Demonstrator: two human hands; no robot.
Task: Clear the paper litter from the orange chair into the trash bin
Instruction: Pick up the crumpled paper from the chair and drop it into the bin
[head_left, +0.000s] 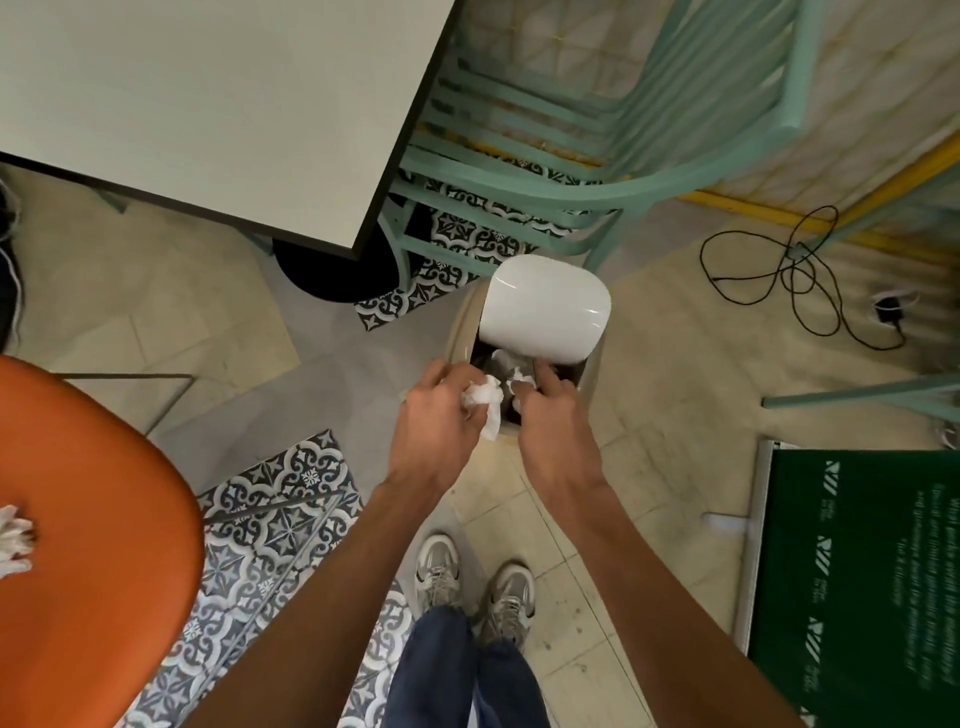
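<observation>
Standing over the trash bin (460, 332), a person holds both hands at its dark opening. The bin is tan plastic with rounded corners. Its smooth, shiny white lid (545, 306) is tipped back. White scraps (506, 358) lie inside, under the lid.

The left hand (434, 415) has its fingers (441, 374) curled round a crumpled paper (485, 402), soft and wrinkly like a tissue, right at the near rim of the bin. The right hand (558, 431) pokes one straight finger (545, 376) into the opening. A small white scrap (522, 384) sits beside that finger, but I cannot tell if the hand grips it.

More paper litter (13, 540), white and bunched up, lies on the orange chair (93, 519) at the far left, well apart from the bin. The chair seat is round-edged and smooth.

Behind the bin stands a mint green chair (519, 182) with slats, partly under a flat white bench (208, 104) with a dark edge. The floor has plain beige tiles (649, 415) and patterned tiles (280, 514) with blue and white swirls. A thin black cable (789, 275) loops on the floor. A dark green sign (857, 571) lies at the right with white stripe marks and writing, too blurry to read. Grey sneakers (439, 569) and blue jeans (441, 670) show below.
</observation>
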